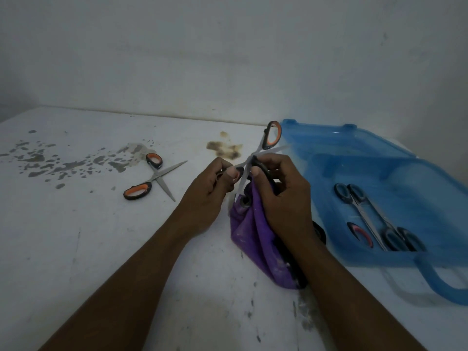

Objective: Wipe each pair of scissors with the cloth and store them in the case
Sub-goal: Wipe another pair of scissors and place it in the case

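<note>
Surface: white, scuffed table, marked with grey spatter at far left, set against a pale wall. Near centre: purple cloth, bunched, its lower end on the table and its upper end gathered in the right hand, fingers curled round it and thumb pressed by the pivot. Just left: left hand, fingers clenched on the lower loop of the held scissors, orange-handled, blades spread, raised off the table directly above the cloth. Step in hand, by judgement: wiping this pair. Advice: keep the blades spread, draw the cloth from pivot to tip along the flat, never across the edge, then close them before storing. Middle left: second scissors, same type, lying spread, apparently not yet wiped. Right: blue case, lid thrown back, containing stored scissors, several pairs; exact count uncertain. Far centre: brown stain.
</note>
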